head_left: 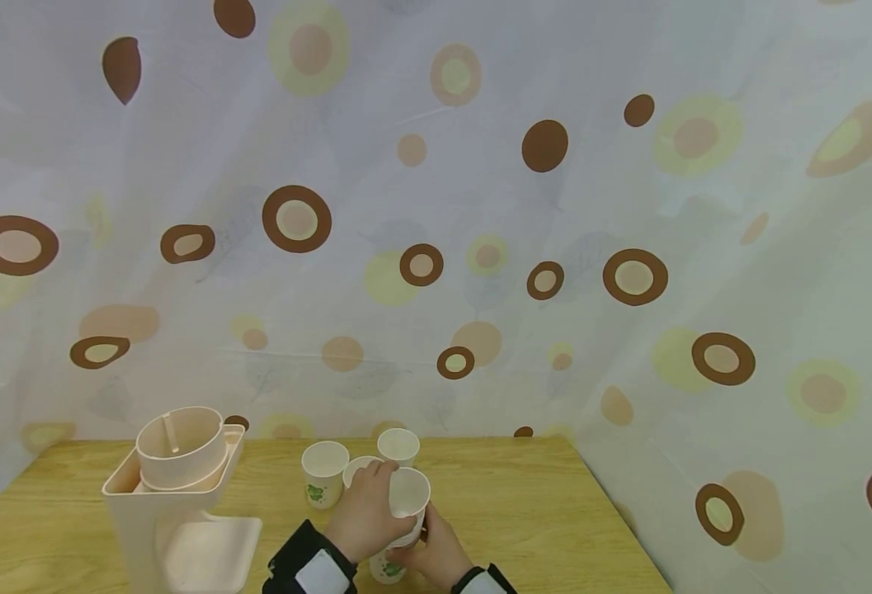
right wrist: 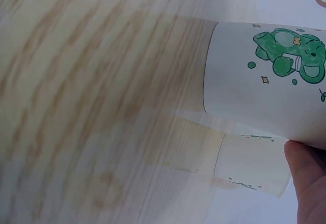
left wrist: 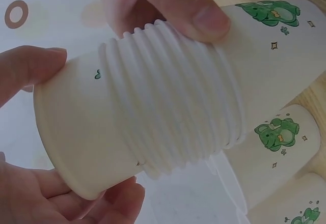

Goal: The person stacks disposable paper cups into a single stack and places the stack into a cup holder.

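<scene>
A stack of nested white paper cups (left wrist: 173,96) with green bear prints stands between my two hands, its rims close together like ribs. My left hand (head_left: 367,511) grips the top cup (head_left: 409,491) near its rim, thumb on one side and fingers on the other. Lower down, my right hand (head_left: 439,549) holds the stack from the right side, its thumb lying across the rims in the left wrist view. The bear-printed bottom cup (right wrist: 265,76) shows large in the right wrist view.
Behind the hands stand paper cups (head_left: 324,474), partly hidden by my left hand. At left on the wooden table (head_left: 525,511) is a cream plastic stand (head_left: 209,553) with a round container (head_left: 183,450) on top. A patterned curtain (head_left: 376,99) hangs behind the table.
</scene>
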Available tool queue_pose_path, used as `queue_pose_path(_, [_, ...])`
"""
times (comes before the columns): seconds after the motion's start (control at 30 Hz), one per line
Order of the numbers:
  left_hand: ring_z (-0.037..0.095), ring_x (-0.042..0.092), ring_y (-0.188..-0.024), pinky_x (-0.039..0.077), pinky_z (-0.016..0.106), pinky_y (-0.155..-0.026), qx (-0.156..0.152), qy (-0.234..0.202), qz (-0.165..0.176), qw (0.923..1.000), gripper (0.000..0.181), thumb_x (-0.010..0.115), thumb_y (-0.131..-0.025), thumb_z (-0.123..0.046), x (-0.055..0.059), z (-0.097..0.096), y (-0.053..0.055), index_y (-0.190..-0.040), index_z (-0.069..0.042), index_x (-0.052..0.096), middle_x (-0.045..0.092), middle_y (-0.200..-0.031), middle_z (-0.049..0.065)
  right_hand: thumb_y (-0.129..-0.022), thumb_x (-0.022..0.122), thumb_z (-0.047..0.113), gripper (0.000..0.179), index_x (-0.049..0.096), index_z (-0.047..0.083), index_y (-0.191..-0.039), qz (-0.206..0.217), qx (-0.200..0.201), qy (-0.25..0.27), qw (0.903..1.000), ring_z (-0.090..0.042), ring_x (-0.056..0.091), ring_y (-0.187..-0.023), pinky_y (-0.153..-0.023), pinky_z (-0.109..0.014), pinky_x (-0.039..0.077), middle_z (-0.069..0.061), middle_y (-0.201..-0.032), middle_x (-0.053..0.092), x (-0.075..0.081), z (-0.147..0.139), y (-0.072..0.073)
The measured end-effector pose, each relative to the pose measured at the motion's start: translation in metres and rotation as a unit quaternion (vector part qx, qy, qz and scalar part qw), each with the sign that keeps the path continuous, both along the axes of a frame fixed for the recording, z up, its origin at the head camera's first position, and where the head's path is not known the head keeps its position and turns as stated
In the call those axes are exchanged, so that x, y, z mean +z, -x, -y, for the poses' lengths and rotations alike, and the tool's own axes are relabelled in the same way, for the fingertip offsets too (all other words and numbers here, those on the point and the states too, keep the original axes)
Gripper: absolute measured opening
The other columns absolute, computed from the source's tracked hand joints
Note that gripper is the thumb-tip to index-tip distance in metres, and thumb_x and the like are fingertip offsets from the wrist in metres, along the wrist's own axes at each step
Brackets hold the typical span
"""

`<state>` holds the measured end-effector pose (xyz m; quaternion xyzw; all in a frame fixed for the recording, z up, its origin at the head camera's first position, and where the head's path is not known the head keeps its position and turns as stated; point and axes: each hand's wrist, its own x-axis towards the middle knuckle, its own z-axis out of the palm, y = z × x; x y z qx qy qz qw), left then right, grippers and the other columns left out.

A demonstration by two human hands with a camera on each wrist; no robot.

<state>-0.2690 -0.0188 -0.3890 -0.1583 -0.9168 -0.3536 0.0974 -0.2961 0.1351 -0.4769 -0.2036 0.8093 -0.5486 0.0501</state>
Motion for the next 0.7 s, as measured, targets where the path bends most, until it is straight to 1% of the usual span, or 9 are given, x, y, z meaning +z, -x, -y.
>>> queue_pose_path(0.23, [0.034, 0.055, -0.093, 0.052, 0.049, -0.074, -0.001, 0.002, 0.0, 1.0, 0.066, 0.079, -0.066, -0.024, -0.007, -0.001, 0.001, -0.116, 0.01, 0.052, 0.057, -0.107, 0.022, -0.077, 0.076, 0.016, 0.079, 0.032, 0.0, -0.14, -0.004, 0.001, -0.005, 1.0, -0.035, 0.047, -0.121, -0.097, -0.053, 0.044, -0.02, -0.136, 0.047, -0.003, -0.001, 0.002])
queue_pose_path(0.37, [0.034, 0.055, -0.094, 0.052, 0.049, -0.075, -0.003, -0.002, 0.008, 1.0, 0.067, 0.079, -0.067, -0.024, -0.01, 0.0, 0.002, -0.117, 0.01, 0.052, 0.056, -0.109, 0.023, -0.077, 0.075, 0.017, 0.078, 0.032, -0.001, -0.14, 0.002, -0.002, -0.003, 1.0, -0.034, 0.047, -0.12, -0.097, -0.054, 0.043, -0.02, -0.135, 0.047, -0.002, 0.0, 0.002])
queue_pose_path(0.53, [0.034, 0.055, -0.096, 0.053, 0.049, -0.077, -0.003, -0.003, 0.023, 0.9997, 0.069, 0.079, -0.068, -0.026, -0.012, 0.001, 0.002, -0.119, 0.01, 0.051, 0.055, -0.112, 0.024, -0.076, 0.076, 0.018, 0.078, 0.033, -0.001, -0.139, 0.009, -0.012, -0.005, 0.9999, -0.034, 0.048, -0.119, -0.096, -0.056, 0.043, -0.02, -0.134, 0.048, -0.002, 0.0, 0.001])
queue_pose_path(0.7, [0.035, 0.055, -0.097, 0.052, 0.05, -0.078, -0.006, -0.009, 0.019, 0.9998, 0.069, 0.08, -0.066, -0.026, -0.013, 0.001, 0.002, -0.118, 0.011, 0.051, 0.055, -0.112, 0.025, -0.075, 0.076, 0.018, 0.077, 0.035, 0.0, -0.138, 0.004, -0.017, -0.01, 0.9998, -0.033, 0.049, -0.117, -0.094, -0.053, 0.044, -0.019, -0.132, 0.05, -0.004, 0.0, 0.001])
